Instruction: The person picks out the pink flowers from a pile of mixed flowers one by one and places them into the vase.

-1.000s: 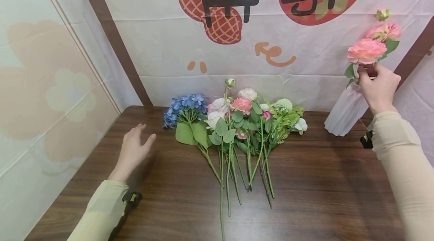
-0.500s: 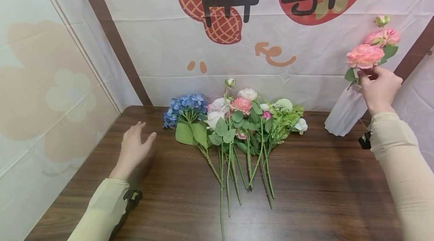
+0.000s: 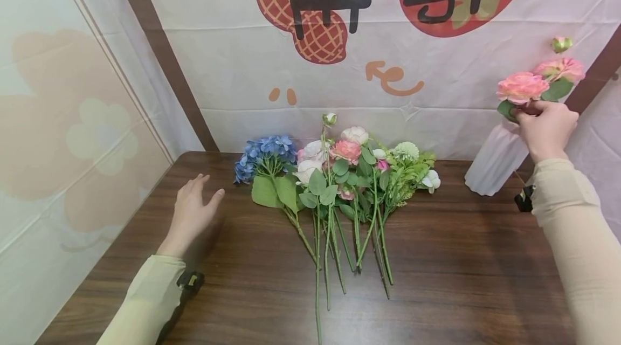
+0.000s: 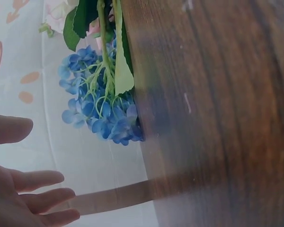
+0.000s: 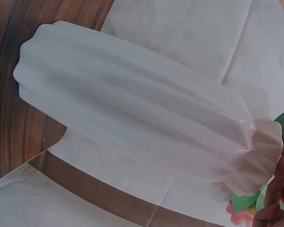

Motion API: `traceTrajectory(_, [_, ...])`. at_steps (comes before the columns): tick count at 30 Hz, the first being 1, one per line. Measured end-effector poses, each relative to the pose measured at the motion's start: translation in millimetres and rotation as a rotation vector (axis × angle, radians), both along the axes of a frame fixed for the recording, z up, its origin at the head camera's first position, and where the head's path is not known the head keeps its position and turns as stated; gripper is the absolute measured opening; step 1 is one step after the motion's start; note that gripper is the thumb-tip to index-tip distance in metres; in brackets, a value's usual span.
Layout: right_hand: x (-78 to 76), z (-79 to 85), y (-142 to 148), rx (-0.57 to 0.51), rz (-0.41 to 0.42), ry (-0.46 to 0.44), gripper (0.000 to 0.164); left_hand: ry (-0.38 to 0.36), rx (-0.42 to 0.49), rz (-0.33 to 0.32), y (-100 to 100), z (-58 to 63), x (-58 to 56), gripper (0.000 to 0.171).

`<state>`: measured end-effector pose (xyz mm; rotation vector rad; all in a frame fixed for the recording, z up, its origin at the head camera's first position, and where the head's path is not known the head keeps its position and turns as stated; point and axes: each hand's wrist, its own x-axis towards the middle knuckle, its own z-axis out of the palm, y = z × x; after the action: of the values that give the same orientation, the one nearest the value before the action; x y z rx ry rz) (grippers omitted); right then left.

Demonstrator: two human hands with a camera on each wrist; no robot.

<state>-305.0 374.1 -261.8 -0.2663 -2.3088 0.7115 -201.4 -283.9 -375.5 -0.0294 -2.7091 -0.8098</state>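
Observation:
My right hand [image 3: 550, 126] pinches the stem of a pink artificial flower [image 3: 523, 88] just above the mouth of a white fluted vase [image 3: 497, 160]. Two blooms, a bud and green leaves top that stem; its lower part is hidden, in line with the vase. Seen from the right wrist, the ruffled vase [image 5: 132, 104] fills the view, with my fingertips [image 5: 277, 189] right at its rim. My left hand [image 3: 194, 215] hovers over the table's left side with fingers relaxed and holds nothing. Nearest to it lies a blue hydrangea [image 3: 266, 155], also visible in the left wrist view.
Several loose flower stems lie across the middle of the brown wooden table [image 3: 436, 291], among them white roses [image 3: 308, 171], a pink bloom [image 3: 345, 151] and a pale green pompom flower [image 3: 405, 151]. A printed white cloth [image 3: 233, 64] hangs behind the table.
The pink flower has sunk lower towards the vase, its upper bloom and bud swinging slightly right. My right hand has moved slightly down with it. The left hand stays in place.

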Motion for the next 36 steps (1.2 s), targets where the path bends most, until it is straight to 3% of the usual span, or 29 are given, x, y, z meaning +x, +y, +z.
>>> traceTrajectory(5, [-2.2,0.3,5,-0.010,-0.029,-0.075,0.035,-0.004,-0.002,0.004,1,-0.4,0.3,0.063])
traceTrajectory(17, [-6.9,-1.9,11,-0.023,-0.064,-0.083,0.025,0.001,0.007,0.004,1,-0.1,0.2,0.062])
traceTrajectory(25, [-7.2,-0.1,7,0.048,-0.054,-0.117,0.027,0.000,0.006,0.005,0,-1.3,1.4,0.062])
traceTrajectory(36, [-6.4,11.0,6,0.123,-0.041,-0.274,0.032,-0.006,0.006,0.003,1,-1.0,-0.1,0.063])
